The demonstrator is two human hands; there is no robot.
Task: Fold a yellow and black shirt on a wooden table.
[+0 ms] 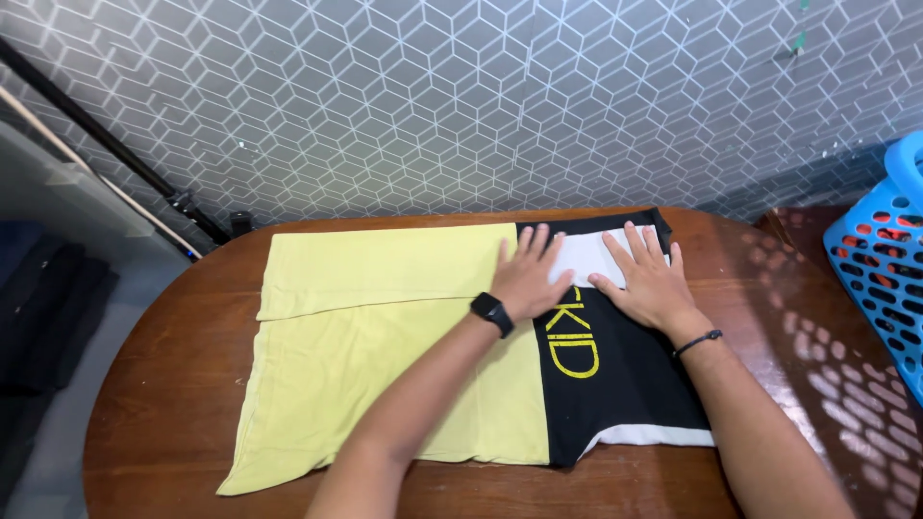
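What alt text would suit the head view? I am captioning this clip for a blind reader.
A person's left hand and right hand press flat, side by side, on a yellow, black and white garment spread over a brown wooden table. A blue plastic basket stands at the right edge, before a grey hexagon-patterned wall.

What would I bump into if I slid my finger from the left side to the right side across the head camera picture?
Dark clothes pile → yellow part of the shirt → left hand → right hand → bare table → blue basket.
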